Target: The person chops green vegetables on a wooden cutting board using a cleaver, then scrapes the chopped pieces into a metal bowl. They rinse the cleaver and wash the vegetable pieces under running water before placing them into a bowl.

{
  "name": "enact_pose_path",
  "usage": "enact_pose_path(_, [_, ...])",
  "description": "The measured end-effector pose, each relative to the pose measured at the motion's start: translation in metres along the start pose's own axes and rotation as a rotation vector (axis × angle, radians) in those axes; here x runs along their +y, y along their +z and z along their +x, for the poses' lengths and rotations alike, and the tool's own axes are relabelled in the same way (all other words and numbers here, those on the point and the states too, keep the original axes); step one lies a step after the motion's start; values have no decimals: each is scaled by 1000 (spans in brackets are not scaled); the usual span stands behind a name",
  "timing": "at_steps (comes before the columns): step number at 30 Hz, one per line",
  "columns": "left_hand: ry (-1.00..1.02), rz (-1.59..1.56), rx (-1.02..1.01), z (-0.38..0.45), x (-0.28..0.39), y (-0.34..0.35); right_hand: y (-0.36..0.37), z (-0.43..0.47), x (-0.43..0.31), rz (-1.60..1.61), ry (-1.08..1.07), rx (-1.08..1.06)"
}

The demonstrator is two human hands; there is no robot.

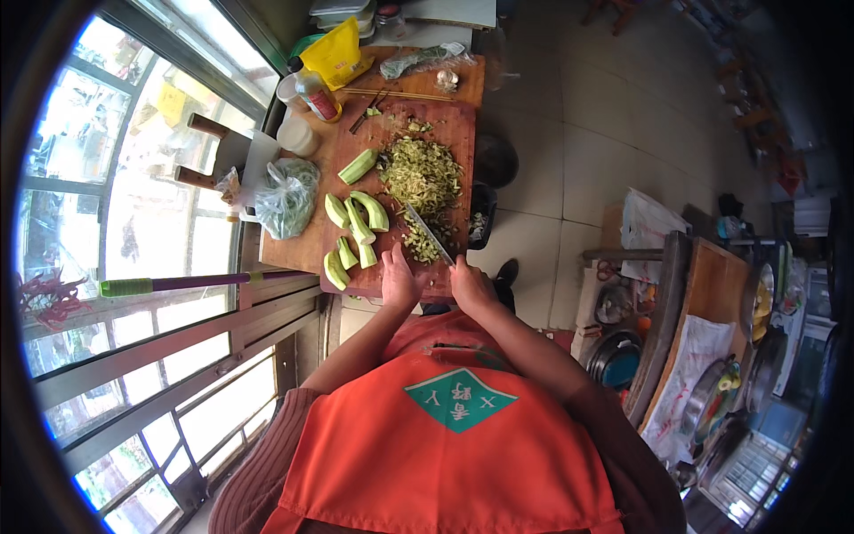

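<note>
My right hand (472, 287) is closed around the handle of a kitchen knife (429, 233), its blade reaching over chopped green pieces (419, 244) on a reddish wooden cutting board (437, 284). Beside the knife, my left hand (400, 277) rests at the board's near edge with fingers apart, seemingly holding nothing. A large heap of pale green shredded vegetable (421, 170) covers the board's far right part. Several peeled pale green vegetable pieces (369, 210) lie on the left side, with one more (358, 166) farther back. A peeler (368, 113) lies near the far left corner.
Chopsticks (400, 95), garlic (447, 81), a bottle (315, 92) and a yellow pouch (338, 55) stand or lie behind the board. Left are a white tub (298, 137), a tied plastic bag of greens (288, 199) and a knife rack (233, 160). A dark bin (482, 217) is at the right.
</note>
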State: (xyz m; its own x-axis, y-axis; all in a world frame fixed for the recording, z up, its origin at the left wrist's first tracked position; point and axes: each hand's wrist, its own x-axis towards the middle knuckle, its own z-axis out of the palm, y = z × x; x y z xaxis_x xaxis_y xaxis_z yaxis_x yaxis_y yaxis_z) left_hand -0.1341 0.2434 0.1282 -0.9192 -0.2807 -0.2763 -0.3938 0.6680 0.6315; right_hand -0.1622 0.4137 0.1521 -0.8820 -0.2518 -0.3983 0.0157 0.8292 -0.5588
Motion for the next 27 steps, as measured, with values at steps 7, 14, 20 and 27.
enact_pose_path(7, [-69, 98, -101, -14, 8, -2, 0, 3, 1, -19, 14, 23])
enact_pose_path(14, [-60, 122, -121, -4, 11, -3, -2, -6, 4, -13, 33, 45])
enact_pose_path(20, [13, -68, 58, 41, 6, 14, -7, -19, 2, 1, 4, 71])
enact_pose_path(27, [148, -178, 126, 37, -10, 0, -14, -31, 18, 45, 20, 145])
